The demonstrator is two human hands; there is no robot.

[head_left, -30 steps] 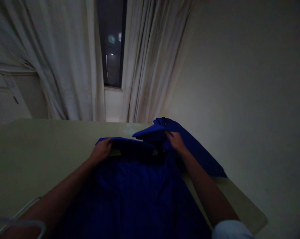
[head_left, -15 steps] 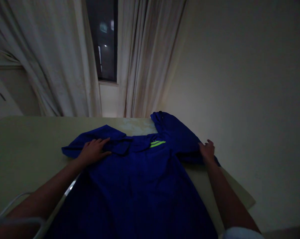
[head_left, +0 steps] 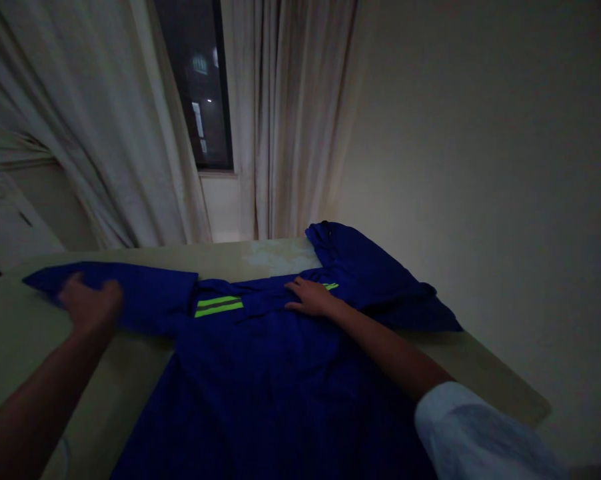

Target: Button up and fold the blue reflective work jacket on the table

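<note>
My right grip [head_left: 310, 298] presses spread flat on the blue reflective-striped work jacket [head_left: 265, 380] lying on the bench [head_left: 460, 357], my left grip [head_left: 90, 303] spread on its outstretched sleeve [head_left: 150, 297]; open palms flatten cloth best.

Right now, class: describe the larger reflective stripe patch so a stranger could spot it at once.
Under the dark window, a cream table holds a spread blue work garment. Left of the right hand, near its upper edge, lie two yellow-green bars split by a grey line, far larger than the sliver past that hand.
</note>
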